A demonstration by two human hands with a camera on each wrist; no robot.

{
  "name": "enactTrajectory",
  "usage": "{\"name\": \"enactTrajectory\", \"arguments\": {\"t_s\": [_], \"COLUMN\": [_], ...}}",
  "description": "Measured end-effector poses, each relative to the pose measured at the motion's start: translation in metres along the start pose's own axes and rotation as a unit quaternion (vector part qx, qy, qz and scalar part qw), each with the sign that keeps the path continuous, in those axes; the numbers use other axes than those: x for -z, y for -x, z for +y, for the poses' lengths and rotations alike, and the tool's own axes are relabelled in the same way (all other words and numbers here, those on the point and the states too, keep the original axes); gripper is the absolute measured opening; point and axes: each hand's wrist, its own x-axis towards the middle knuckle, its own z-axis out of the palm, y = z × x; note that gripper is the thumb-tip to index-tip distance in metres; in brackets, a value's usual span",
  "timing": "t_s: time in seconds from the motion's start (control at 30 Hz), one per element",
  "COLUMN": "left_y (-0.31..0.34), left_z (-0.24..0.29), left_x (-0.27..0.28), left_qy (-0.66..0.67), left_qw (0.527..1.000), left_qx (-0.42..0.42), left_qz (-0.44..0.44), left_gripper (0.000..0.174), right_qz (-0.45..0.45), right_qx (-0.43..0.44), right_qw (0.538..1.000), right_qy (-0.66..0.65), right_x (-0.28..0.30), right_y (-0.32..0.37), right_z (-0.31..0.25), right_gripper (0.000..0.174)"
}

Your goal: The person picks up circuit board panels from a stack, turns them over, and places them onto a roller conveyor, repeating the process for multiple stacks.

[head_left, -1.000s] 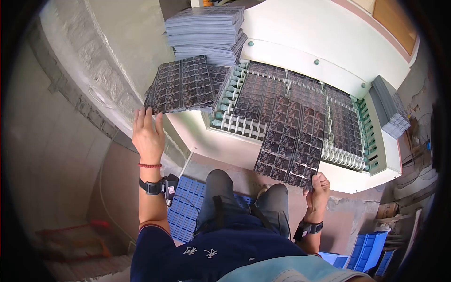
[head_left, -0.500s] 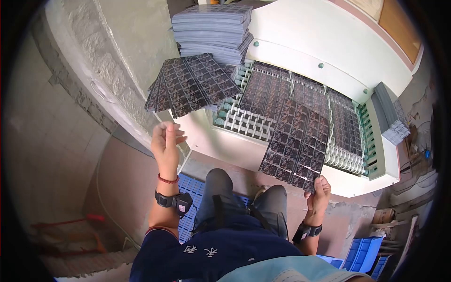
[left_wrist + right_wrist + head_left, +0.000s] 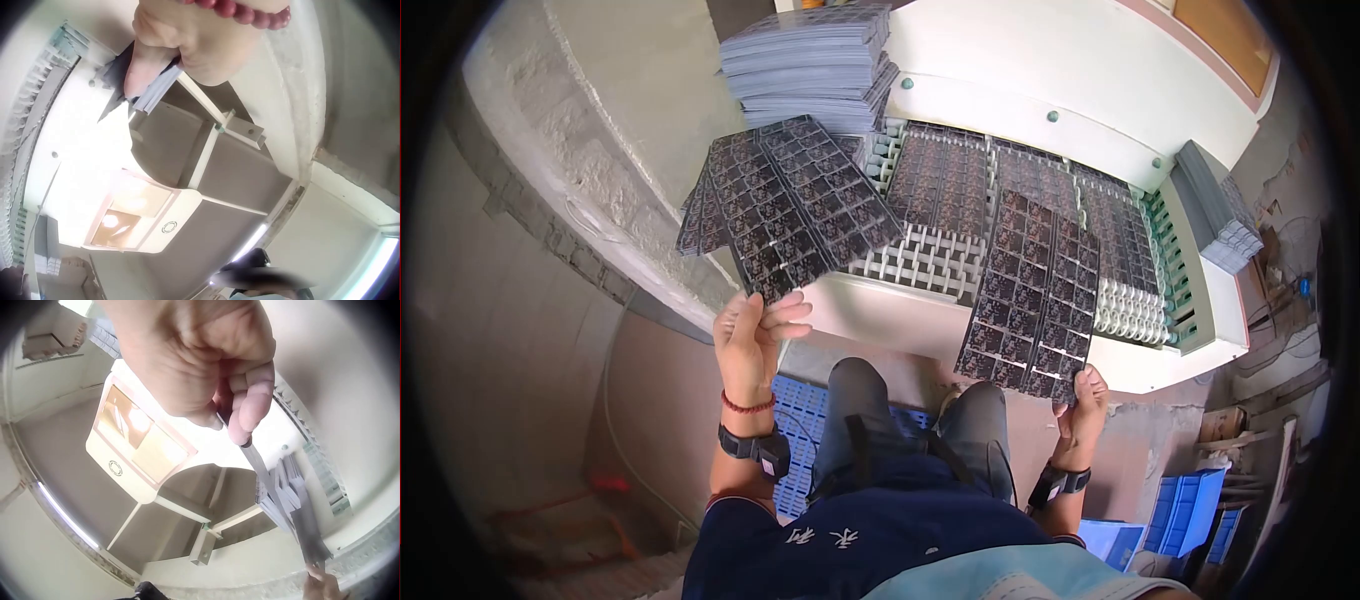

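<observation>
In the head view my left hand [image 3: 748,345] pinches the near corner of a dark circuit board panel [image 3: 825,205], thumb on top and fingers spread. This panel slants across other dark panels [image 3: 700,215] on the machine's left end. My right hand [image 3: 1084,405] grips the near right corner of a second panel [image 3: 1030,305], whose far part reaches over the white rollers [image 3: 930,262]. The right wrist view shows thumb and fingers of the right hand [image 3: 206,359] pinching the panel's thin edge [image 3: 259,465].
More panels [image 3: 940,180] lie on the roller conveyor. A tall stack of panels [image 3: 805,60] stands at the back left, and a grey stack [image 3: 1215,215] at the right end. Below are a blue slatted mat [image 3: 800,410] and blue bins [image 3: 1185,510]. A rough wall [image 3: 550,130] borders the left.
The top left panel has turned askew and come nearer; my left hand, flat at its edge earlier, now pinches its corner. The right hand still holds its panel, nearly in place.
</observation>
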Motion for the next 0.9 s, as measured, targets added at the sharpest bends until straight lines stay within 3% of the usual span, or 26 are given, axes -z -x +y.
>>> {"name": "enactTrajectory", "arguments": {"t_s": [0.1, 0.17, 0.37, 0.67, 0.7, 0.8, 0.9], "left_y": [0.024, 0.04, 0.06, 0.057, 0.055, 0.05, 0.047], "left_z": [-0.011, -0.019, -0.065, -0.105, -0.107, -0.111, -0.117], "left_x": [0.004, -0.003, -0.023, -0.008, -0.006, -0.002, 0.0], "left_qy": [-0.036, -0.02, 0.055, 0.021, 0.011, -0.027, 0.008], "left_qw": [0.998, 0.987, 0.938, 0.925, 0.923, 0.913, 0.915], "left_qx": [0.02, 0.09, 0.234, 0.322, 0.335, 0.35, 0.347], "left_qz": [-0.053, -0.129, -0.248, -0.199, -0.191, -0.208, -0.208], "left_gripper": [0.026, 0.027, 0.024, 0.017, 0.016, 0.016, 0.016], "right_qz": [0.012, 0.006, 0.014, -0.024, -0.024, -0.02, -0.041], "right_qx": [0.009, 0.012, 0.004, -0.164, -0.164, -0.155, -0.148], "right_qw": [1.0, 1.0, 1.0, 0.985, 0.985, 0.955, 0.953], "right_qy": [-0.016, -0.014, -0.023, 0.05, 0.048, 0.252, 0.26], "right_x": [0.002, 0.006, 0.012, 0.012, 0.008, 0.001, -0.014], "right_y": [0.0, 0.0, 0.011, 0.017, 0.015, 0.007, 0.003], "right_z": [-0.007, -0.014, -0.016, 0.018, 0.023, 0.033, 0.031], "right_gripper": [0.018, 0.014, 0.019, 0.015, 0.015, 0.014, 0.014]}}
